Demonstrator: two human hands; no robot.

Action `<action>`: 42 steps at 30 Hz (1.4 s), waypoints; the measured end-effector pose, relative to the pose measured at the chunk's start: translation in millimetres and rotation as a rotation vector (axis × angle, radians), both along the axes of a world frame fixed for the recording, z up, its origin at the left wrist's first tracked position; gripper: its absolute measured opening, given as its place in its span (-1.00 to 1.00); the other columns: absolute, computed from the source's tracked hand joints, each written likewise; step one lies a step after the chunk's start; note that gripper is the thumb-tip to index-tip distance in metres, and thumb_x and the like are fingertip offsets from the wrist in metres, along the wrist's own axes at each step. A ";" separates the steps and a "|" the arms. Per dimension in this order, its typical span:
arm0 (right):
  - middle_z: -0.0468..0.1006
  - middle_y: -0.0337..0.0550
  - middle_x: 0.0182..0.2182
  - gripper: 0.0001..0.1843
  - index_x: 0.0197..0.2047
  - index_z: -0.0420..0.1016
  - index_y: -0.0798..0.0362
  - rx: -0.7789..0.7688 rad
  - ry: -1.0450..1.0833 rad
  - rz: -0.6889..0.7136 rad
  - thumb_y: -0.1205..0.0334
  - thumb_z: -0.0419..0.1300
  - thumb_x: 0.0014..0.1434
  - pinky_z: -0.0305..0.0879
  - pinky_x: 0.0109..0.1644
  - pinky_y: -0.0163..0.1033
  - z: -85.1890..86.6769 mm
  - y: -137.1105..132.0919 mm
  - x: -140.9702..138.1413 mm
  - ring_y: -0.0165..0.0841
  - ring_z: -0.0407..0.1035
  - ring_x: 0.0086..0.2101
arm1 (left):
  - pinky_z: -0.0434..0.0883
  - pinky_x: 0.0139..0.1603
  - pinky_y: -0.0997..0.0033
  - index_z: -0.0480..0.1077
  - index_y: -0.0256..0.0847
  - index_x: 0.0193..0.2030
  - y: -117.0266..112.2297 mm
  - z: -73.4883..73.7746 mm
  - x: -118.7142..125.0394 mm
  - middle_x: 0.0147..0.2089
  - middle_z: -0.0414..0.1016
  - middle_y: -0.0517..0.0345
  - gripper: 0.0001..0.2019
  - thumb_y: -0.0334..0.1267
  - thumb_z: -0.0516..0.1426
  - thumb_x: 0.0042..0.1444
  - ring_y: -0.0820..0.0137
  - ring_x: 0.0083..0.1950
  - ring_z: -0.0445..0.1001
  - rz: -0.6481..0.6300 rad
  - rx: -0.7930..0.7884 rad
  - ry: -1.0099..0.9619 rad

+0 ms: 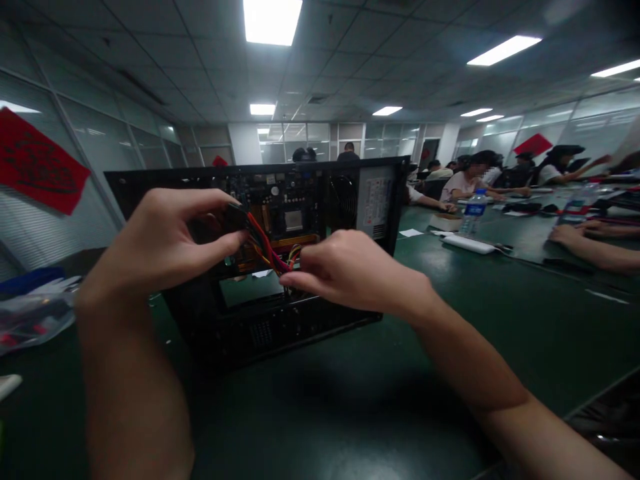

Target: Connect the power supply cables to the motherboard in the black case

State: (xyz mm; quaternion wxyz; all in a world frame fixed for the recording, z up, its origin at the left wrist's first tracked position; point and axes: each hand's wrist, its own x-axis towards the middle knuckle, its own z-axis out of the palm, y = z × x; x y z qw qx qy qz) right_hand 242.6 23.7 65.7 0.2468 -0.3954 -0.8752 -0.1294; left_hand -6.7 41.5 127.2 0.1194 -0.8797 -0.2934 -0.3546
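Observation:
An open black computer case (300, 327) stands on the green table in front of me. Inside it are a motherboard (273, 193) with a square chip, and a grey power supply (374, 200) at the upper right. My left hand (183, 233) pinches the dark connector end of a power cable between thumb and fingers. Red, black and yellow wires of the power cable (267, 245) run from there down to my right hand (345, 270), whose thumb and fingers are closed around the bundle. The right fingertips are partly hidden.
A plastic bag (37, 320) lies at the left. To the right are a water bottle (475, 207), a white power strip (469, 244) and a small box (445, 221) on the green table (450, 313). Other people sit further back, and another person's hand (575, 237) rests at the right.

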 end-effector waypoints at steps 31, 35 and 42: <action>0.35 -0.29 -0.51 -0.71 -0.38 0.47 0.13 -0.296 0.594 0.419 0.10 0.26 0.29 0.05 -0.42 -0.34 33.2 9.0 31.6 -0.49 0.20 -0.44 | 0.68 -0.06 0.30 0.41 -0.11 0.32 7.7 -14.2 25.5 0.00 0.66 0.00 -0.42 -0.15 0.33 0.16 0.23 -0.05 0.68 -0.324 -0.419 -0.117; 0.36 -0.29 -0.52 -0.71 -0.36 0.47 0.12 -0.257 0.710 0.379 0.08 0.26 0.28 0.08 -0.45 -0.36 32.6 16.8 34.3 -0.49 0.24 -0.46 | 0.68 -0.02 0.27 0.45 -0.14 0.28 1.5 -14.0 27.3 -0.09 0.68 0.04 -0.44 -0.16 0.34 0.13 0.24 -0.09 0.69 -0.274 -0.362 -0.181; 0.46 -0.24 -0.51 -0.71 -0.37 0.47 0.10 -0.369 0.802 0.444 0.05 0.28 0.24 0.23 -0.46 -0.39 23.9 31.2 18.2 -0.49 0.33 -0.48 | 0.67 0.07 0.23 0.44 -0.10 0.30 -9.7 -16.1 32.6 -0.08 0.68 0.11 -0.42 -0.23 0.33 0.12 0.25 -0.06 0.69 -0.208 -0.267 -0.275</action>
